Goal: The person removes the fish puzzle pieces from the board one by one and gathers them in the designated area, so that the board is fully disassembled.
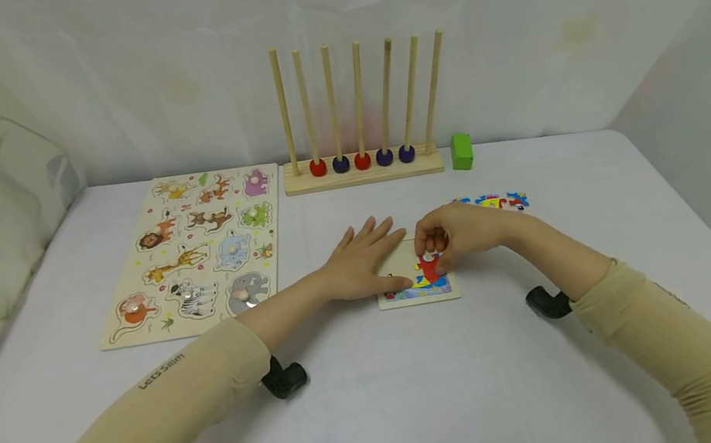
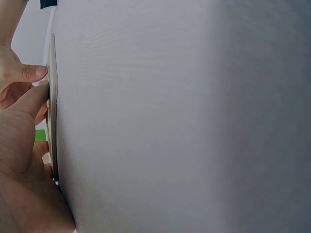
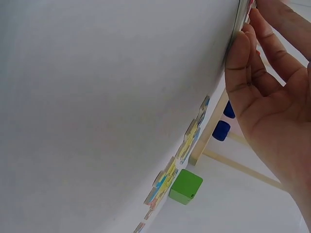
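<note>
The small puzzle board [image 1: 420,301] lies flat on the white surface [image 1: 419,391], in the middle from left to right, with both hands at it. The left hand [image 1: 362,262] comes over its left side, fingers straight and spread, the thumb reaching onto the coloured near part of the picture. The right hand [image 1: 452,233] is at the right side, fingers curled and pinching a red piece [image 1: 430,266] with the thumb; the piece is low over the board's right half, and whether it sits fully down I cannot tell. Bare wood shows in the far part of the board, while colourful pieces fill the near strip.

Beyond the right hand lie loose pieces [image 1: 492,203], partly hidden by that hand and wrist. A large animal board [image 1: 186,328] stands off to the left, its right edge well apart from the small board; the left forearm passes over its near right corner. A wooden rack [image 1: 363,175] with upright rods runs along the far edge of the surface, a green block [image 1: 461,152] just beside its right end. A broad stretch of surface spreads on the near side of the small board, between the forearms, and another reaches from the loose pieces to the slanting right edge.
</note>
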`<state>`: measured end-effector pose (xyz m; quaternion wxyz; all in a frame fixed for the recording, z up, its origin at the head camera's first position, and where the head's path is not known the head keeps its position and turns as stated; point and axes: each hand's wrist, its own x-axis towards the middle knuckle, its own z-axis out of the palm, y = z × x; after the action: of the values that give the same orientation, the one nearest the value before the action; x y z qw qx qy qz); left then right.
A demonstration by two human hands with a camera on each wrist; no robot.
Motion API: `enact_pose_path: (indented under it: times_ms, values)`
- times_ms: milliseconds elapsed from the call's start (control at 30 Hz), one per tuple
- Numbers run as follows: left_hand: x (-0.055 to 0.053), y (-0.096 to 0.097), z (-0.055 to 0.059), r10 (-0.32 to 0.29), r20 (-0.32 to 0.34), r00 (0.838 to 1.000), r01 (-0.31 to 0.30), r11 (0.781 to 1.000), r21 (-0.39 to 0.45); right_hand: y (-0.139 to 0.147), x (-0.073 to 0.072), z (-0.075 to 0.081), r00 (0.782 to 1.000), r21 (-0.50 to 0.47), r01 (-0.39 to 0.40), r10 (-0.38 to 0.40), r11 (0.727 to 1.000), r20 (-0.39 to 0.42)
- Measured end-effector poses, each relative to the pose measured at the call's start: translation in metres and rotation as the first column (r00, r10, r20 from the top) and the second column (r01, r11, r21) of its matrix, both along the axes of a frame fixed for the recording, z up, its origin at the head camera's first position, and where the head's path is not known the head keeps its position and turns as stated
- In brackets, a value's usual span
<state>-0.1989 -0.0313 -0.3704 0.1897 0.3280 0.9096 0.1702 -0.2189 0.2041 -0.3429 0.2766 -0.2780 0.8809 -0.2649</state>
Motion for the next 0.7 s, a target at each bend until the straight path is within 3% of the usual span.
enact_pose_path:
  times_ms: [700]
  values:
    - [0.0002,0.0000,-0.0003,-0.006,-0.013,1.000,0.006,1.000,-0.003,-0.0035,0.0030,0.0037,1.000,-0.007,-0.023,0.022,1.000,-0.015]
